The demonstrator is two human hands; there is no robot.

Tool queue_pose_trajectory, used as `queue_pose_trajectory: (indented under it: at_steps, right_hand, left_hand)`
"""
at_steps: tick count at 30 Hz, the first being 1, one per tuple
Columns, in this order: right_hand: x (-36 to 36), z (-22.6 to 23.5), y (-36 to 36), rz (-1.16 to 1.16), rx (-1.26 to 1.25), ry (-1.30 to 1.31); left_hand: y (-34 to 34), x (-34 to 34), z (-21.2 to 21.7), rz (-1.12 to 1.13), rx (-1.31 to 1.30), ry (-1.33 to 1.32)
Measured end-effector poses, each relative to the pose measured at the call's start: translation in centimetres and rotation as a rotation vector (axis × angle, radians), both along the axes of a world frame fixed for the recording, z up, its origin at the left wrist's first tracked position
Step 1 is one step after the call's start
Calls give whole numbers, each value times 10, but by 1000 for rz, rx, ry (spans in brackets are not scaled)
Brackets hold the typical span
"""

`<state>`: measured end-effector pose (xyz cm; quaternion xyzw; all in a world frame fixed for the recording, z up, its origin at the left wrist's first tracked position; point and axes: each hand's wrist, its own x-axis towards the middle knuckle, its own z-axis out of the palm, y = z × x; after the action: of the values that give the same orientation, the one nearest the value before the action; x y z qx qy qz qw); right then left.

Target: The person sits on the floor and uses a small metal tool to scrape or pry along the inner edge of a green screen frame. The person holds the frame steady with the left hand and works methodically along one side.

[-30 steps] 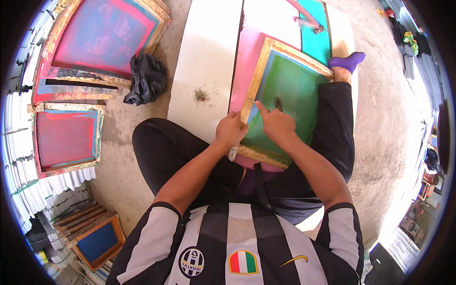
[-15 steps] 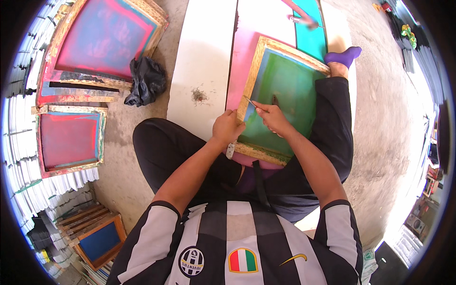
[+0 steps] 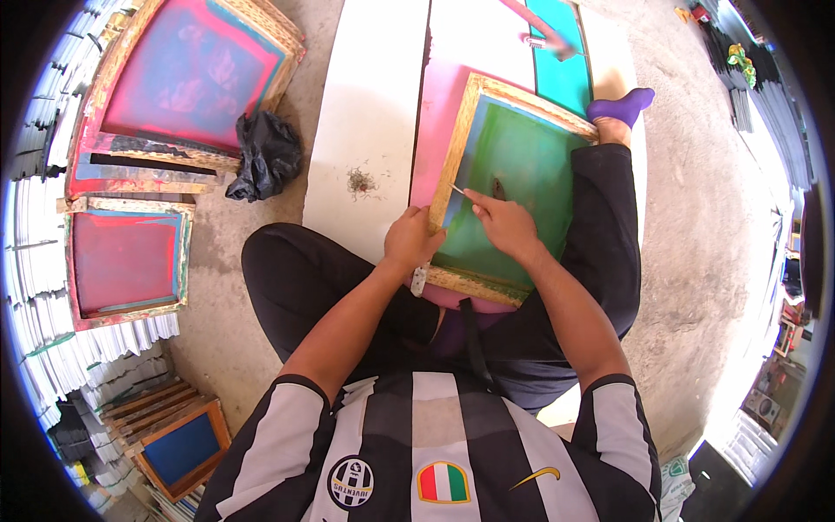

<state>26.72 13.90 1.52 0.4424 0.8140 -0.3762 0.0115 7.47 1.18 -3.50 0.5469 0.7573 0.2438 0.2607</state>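
A wooden screen-printing frame (image 3: 452, 157) with green-stained mesh (image 3: 522, 157) leans across my lap, its far side near my purple-socked foot. My left hand (image 3: 412, 237) is closed around the frame's left rail, close to the lower corner. In my right hand (image 3: 507, 228) is a slim screwdriver-like tool (image 3: 458, 189); the fingers are wrapped round it and hide its handle. The tool's tip meets the inner part of the left rail. Beside my right fingers, a small dark patch (image 3: 498, 188) shows on the mesh. Below my left hand hangs a pale speckled piece (image 3: 419, 280).
A hammer (image 3: 548, 36) lies on the turquoise board (image 3: 557, 83) ahead. Small wiry bits (image 3: 360, 182) are heaped on the white board (image 3: 348, 113). Leftward are a black plastic bag (image 3: 263, 155), pink-stained screen frames (image 3: 126, 261) and paper stacks (image 3: 30, 270). A blue-meshed frame (image 3: 183, 444) stands lower left.
The whole view has shifted slightly. My right hand has tilted, and the tool's tip sits a little lower along the left rail. My left hand keeps its grip.
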Motion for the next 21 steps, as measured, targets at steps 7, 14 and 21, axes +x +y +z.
queue_pose_trajectory:
  at_steps: [7,14,21]
  right_hand:
    - [-8,21,-5,41,39,-184]
    - [-25,40,-12,169,113,-414]
    - [-2,-29,-9,26,-52,10]
  left_hand:
    - [8,-2,5,-27,-103,13]
    - [7,-2,-1,-42,-72,19]
    - [11,3,2,-37,-95,75]
